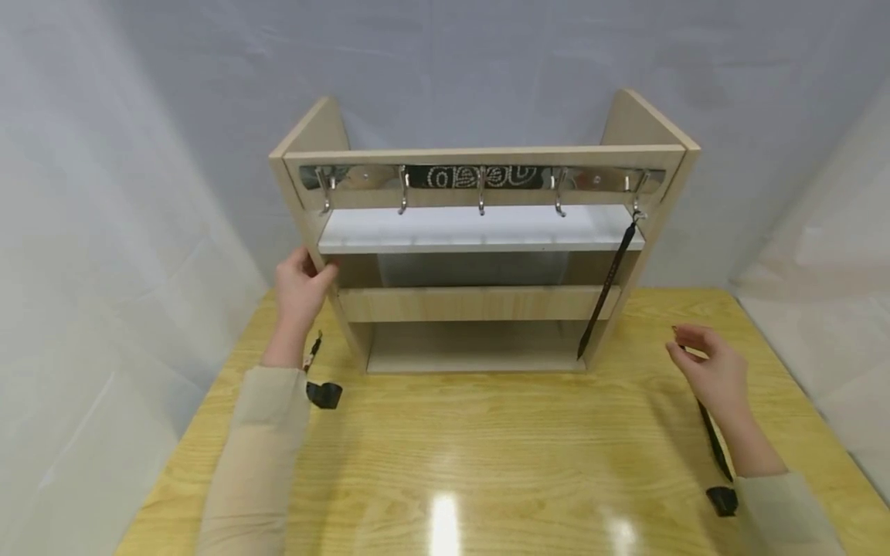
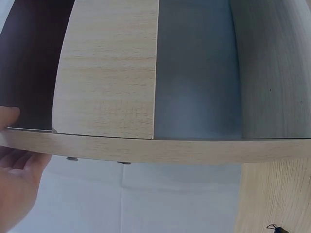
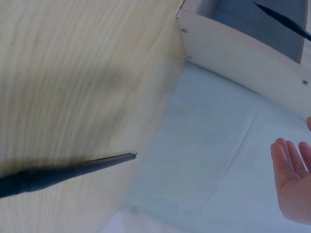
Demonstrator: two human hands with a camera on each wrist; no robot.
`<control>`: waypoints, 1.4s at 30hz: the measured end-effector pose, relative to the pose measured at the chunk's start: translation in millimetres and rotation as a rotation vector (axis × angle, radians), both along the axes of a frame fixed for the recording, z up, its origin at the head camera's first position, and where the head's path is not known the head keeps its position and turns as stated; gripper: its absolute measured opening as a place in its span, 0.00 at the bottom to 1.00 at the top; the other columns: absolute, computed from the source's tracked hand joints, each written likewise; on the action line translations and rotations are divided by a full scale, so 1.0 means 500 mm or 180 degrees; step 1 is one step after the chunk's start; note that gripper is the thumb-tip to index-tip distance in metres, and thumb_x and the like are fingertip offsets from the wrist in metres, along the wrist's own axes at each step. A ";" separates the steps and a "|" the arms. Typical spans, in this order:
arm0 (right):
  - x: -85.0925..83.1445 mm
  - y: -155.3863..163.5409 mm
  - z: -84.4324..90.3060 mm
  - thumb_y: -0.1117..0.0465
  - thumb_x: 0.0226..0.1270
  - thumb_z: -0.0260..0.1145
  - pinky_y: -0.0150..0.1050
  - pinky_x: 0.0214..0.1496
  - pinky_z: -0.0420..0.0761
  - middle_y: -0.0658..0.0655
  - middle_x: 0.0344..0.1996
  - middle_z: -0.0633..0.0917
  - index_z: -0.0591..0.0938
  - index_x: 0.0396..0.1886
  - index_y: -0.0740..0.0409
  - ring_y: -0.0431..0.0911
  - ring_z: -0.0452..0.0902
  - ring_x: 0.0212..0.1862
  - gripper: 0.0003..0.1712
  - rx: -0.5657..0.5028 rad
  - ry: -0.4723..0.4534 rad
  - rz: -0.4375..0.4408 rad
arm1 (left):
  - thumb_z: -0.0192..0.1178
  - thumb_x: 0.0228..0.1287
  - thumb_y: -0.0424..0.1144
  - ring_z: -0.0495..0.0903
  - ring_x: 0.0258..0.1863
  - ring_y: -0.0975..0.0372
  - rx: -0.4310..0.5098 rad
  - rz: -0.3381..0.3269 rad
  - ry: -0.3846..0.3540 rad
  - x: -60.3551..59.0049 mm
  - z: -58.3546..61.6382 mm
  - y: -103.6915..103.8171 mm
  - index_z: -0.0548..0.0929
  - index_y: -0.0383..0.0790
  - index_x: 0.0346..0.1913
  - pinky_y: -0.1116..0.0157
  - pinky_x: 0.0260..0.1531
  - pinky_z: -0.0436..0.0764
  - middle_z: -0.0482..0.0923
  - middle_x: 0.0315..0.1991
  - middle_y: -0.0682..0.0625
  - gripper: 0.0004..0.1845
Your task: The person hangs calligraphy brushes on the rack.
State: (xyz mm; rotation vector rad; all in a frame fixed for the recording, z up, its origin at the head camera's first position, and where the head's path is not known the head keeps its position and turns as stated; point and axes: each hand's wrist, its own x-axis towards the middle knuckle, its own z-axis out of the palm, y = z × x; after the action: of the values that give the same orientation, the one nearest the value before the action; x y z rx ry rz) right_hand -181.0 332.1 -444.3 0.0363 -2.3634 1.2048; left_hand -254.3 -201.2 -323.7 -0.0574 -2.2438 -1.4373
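Note:
My left hand (image 1: 302, 289) grips the left side panel of a light wooden shelf (image 1: 480, 305), thumb on the inner side and fingers outside, as the left wrist view (image 2: 22, 189) also shows. From the rightmost hook of the metal hook rail (image 1: 596, 179) a dark calligraphy brush (image 1: 606, 289) hangs by its loop, tip down. My right hand (image 1: 716, 374) hovers right of the shelf, fingers loosely bent with a gap to the thumb. Beneath it lies a second dark brush (image 1: 711, 432), partly hidden by the hand; its thin end (image 3: 112, 159) shows in the right wrist view.
A small black rest (image 1: 723, 500) stands by the right brush's near end. Left of the shelf, partly behind the left forearm, are another brush (image 1: 314, 349) and a black rest (image 1: 325, 395). The wooden table (image 1: 473, 448) carries everything; pale cloth (image 1: 473, 69) hangs behind.

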 end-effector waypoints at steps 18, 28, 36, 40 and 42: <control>0.037 0.031 0.015 0.57 0.55 0.65 0.15 0.32 0.71 0.63 0.38 0.80 0.76 0.44 0.67 0.26 0.70 0.35 0.21 0.0038 -0.0338 -0.0190 | 0.55 0.56 0.31 0.76 0.35 0.60 -0.0065 -0.0064 -0.0031 0.004 0.003 -0.006 0.75 0.29 0.50 0.73 0.32 0.76 0.77 0.42 0.37 0.17; 0.058 0.033 0.034 0.60 0.59 0.61 0.13 0.30 0.68 0.72 0.41 0.77 0.73 0.46 0.73 0.18 0.61 0.34 0.21 0.0419 -0.0461 -0.0256 | 0.55 0.56 0.30 0.75 0.34 0.61 -0.0061 -0.0043 -0.0092 0.004 0.003 -0.005 0.74 0.28 0.50 0.73 0.32 0.76 0.77 0.41 0.36 0.17; 0.060 0.043 0.027 0.61 0.59 0.60 0.13 0.28 0.67 0.73 0.40 0.77 0.73 0.46 0.73 0.17 0.60 0.32 0.20 0.0559 -0.0546 -0.0285 | 0.55 0.55 0.30 0.77 0.34 0.56 -0.0049 -0.0046 0.0045 0.003 -0.002 -0.006 0.75 0.27 0.48 0.69 0.31 0.77 0.78 0.40 0.36 0.16; 0.061 0.048 0.024 0.59 0.60 0.59 0.17 0.25 0.68 0.73 0.41 0.76 0.72 0.48 0.73 0.34 0.75 0.34 0.23 0.0641 -0.0705 -0.0271 | 0.54 0.56 0.31 0.76 0.36 0.56 -0.0143 -0.0033 -0.0070 0.004 0.001 -0.007 0.74 0.28 0.50 0.69 0.33 0.77 0.77 0.42 0.37 0.17; 0.060 0.051 0.020 0.59 0.61 0.59 0.18 0.24 0.68 0.73 0.41 0.76 0.72 0.48 0.73 0.50 0.77 0.37 0.23 0.0699 -0.0750 -0.0282 | 0.54 0.56 0.31 0.76 0.36 0.56 -0.0155 -0.0021 -0.0094 0.004 0.001 -0.007 0.74 0.28 0.50 0.71 0.32 0.76 0.77 0.42 0.36 0.17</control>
State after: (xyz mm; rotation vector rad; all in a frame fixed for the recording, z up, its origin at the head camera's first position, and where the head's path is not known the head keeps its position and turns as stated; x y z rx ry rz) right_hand -150.9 357.6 -434.4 -0.1439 -2.6627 0.9483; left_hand -252.1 -204.6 -323.1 -0.0599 -2.3045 -1.3958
